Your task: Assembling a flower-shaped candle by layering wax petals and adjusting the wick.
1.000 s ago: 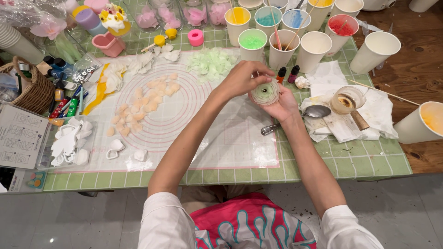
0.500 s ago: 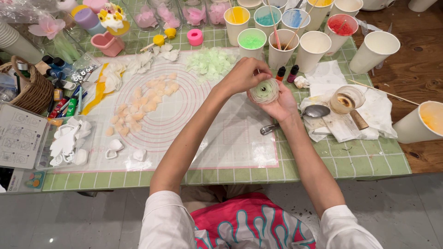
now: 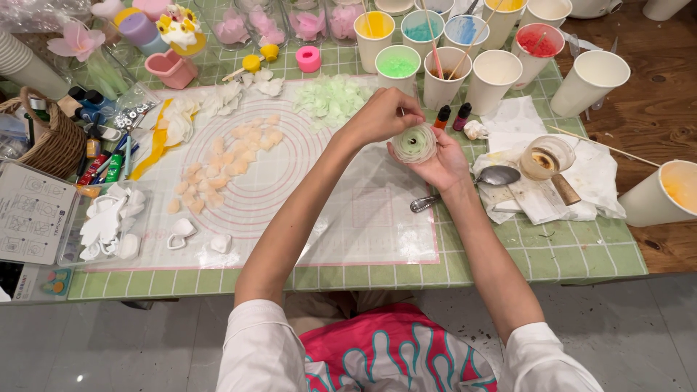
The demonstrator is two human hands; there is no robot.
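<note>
Two hands up over the mat: my right hand (image 3: 435,163) cups a pale green flower (image 3: 414,143), left hand (image 3: 381,116) pinching its edge. White rectangular instruction card (image 3: 33,221) sits far left, paper cups (image 3: 494,76) of colour behind.

One camera sits on the person's head and looks steeply down over both forearms at the green tiled table (image 3: 465,265). It stands close enough to fill the picture with the table, its far edge at the top and floor along the bottom
</note>
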